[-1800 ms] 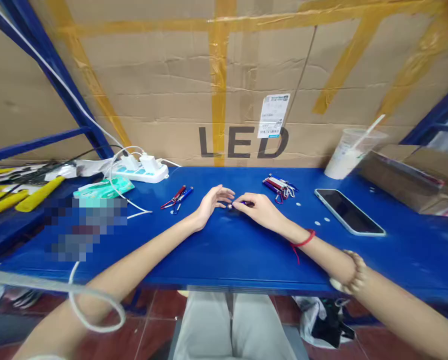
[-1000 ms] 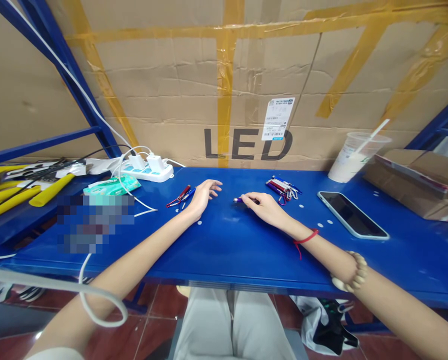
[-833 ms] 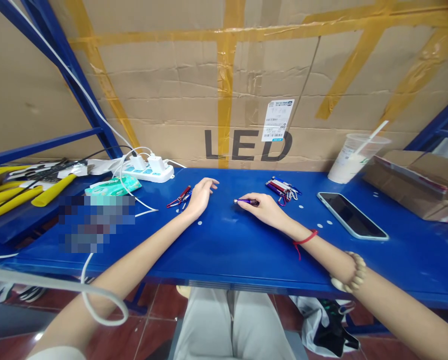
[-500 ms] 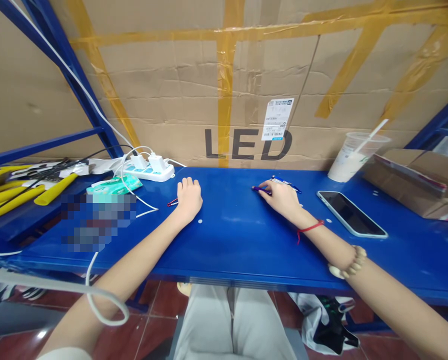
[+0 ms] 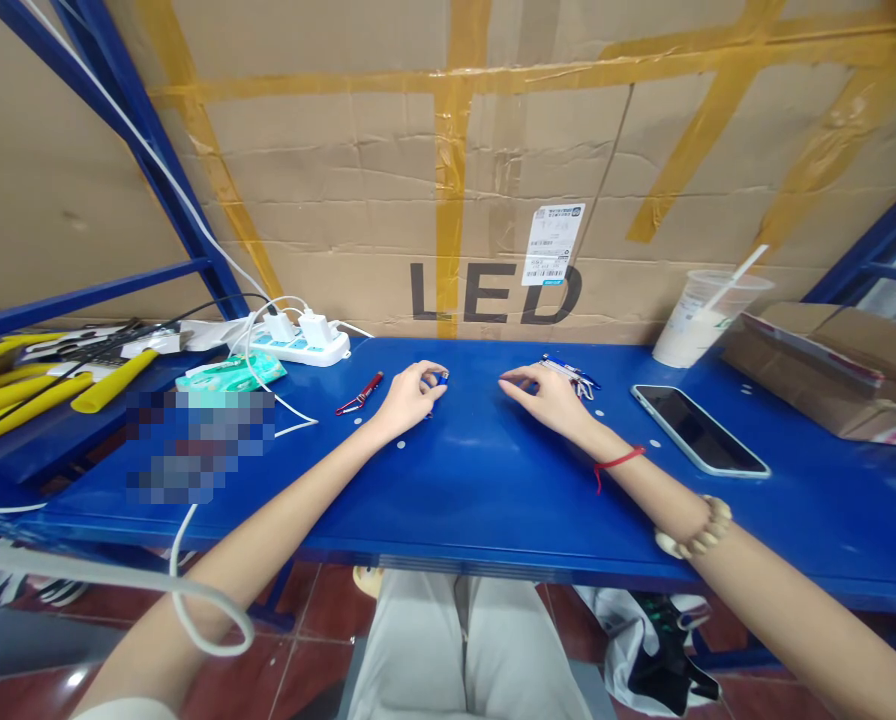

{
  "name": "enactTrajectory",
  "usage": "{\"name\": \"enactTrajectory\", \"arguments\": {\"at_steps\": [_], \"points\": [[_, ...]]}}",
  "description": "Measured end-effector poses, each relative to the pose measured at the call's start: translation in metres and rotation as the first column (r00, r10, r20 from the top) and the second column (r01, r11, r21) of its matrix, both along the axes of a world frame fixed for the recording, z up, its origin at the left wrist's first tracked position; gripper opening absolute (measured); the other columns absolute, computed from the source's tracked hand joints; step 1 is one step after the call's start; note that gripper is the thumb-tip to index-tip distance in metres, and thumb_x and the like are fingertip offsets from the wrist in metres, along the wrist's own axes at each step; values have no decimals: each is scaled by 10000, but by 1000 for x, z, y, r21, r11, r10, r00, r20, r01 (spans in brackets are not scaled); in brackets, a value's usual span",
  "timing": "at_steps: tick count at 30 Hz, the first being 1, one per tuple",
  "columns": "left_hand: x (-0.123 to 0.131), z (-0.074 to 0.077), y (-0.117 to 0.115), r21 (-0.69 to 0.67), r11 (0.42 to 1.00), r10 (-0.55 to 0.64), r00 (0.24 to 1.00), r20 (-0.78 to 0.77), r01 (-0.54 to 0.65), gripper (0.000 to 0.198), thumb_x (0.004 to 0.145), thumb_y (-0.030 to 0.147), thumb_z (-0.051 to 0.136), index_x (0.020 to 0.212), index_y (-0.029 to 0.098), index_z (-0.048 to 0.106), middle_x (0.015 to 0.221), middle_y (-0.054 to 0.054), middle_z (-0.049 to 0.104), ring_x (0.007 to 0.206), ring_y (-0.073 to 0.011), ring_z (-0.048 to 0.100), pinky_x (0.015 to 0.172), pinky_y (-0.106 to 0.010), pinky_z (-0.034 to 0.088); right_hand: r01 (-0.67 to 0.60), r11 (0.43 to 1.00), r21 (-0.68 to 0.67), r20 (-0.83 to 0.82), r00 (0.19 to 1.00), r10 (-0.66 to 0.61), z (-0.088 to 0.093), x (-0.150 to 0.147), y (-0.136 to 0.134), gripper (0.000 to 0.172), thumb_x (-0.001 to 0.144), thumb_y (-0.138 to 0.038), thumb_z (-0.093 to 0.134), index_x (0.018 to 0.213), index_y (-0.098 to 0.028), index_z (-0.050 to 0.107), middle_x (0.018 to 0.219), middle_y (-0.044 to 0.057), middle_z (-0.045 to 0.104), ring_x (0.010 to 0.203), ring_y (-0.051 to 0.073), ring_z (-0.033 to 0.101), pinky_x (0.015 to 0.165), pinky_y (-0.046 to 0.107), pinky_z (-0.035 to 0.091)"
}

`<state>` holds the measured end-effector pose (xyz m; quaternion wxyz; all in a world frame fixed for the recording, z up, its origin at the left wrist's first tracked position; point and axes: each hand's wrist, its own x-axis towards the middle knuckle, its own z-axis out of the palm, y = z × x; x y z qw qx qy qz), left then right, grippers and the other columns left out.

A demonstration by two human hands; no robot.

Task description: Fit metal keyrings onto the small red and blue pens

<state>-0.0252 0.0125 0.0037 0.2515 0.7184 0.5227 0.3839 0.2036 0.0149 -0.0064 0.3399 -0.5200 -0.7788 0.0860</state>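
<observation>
My left hand [image 5: 412, 393] rests on the blue table [image 5: 463, 480] left of centre, fingers curled round a small blue keychain flashlight [image 5: 440, 378]. A red keychain flashlight [image 5: 359, 394] lies just left of that hand. My right hand [image 5: 542, 393] lies a little right of centre with its fingers stretched out toward the left and nothing in them. Right behind it sits a pile of several keychain flashlights [image 5: 574, 373], red, blue and purple, partly hidden by the hand.
A phone [image 5: 699, 430] lies face up at the right, with a plastic cup and straw [image 5: 695, 318] and a cardboard box [image 5: 830, 365] beyond. At the left are a power strip [image 5: 299, 345], a teal packet [image 5: 227, 372], yellow tools [image 5: 43, 385] and white cables.
My right hand carried the purple flashlight to the pile at the right and let it go. My left hand reached to the pair at the left and picked up the blue one.
</observation>
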Motion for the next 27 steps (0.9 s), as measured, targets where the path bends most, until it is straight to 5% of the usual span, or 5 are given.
{"name": "enactTrajectory", "arguments": {"at_steps": [3,7,12,18,27], "points": [[11,3,-8,-207,968,-61,932,357,143,203,748,177,630,914,153,515,749,1,581,606,-106,602,604,-247,481,-179,979,-99,-205,966,156,5,-21,-15,353,838,-390,537,1081,-156,644,1007,86,696,853,178,650,764,297,509],[20,1,-15,-317,903,-77,833,547,292,188,776,202,629,843,148,462,657,14,606,588,-109,631,604,-239,478,-323,931,-173,-302,917,262,8,-38,-31,453,782,-346,622,1183,-139,580,996,86,703,887,186,659,814,307,515],[23,-3,-17,-331,892,-103,849,518,309,240,764,288,661,784,137,476,583,-5,630,555,-121,632,569,-239,469,-378,905,-197,-228,915,332,9,-37,-33,266,866,-284,485,1017,-132,642,880,71,711,754,166,650,711,280,502],[23,-4,-17,-307,926,-57,888,456,217,263,736,306,687,710,135,487,562,-15,633,542,-102,606,540,-214,453,-400,901,-168,-105,916,387,6,-34,-30,274,894,-325,431,895,-150,642,812,39,673,632,129,557,600,238,436],[20,2,-13,-347,916,18,844,535,201,146,788,259,569,869,141,541,710,-34,653,655,-136,647,576,-221,468,-290,952,-96,-62,957,285,1,-31,-24,286,892,-251,427,1089,-169,618,1021,89,665,852,184,619,790,314,469]]}}
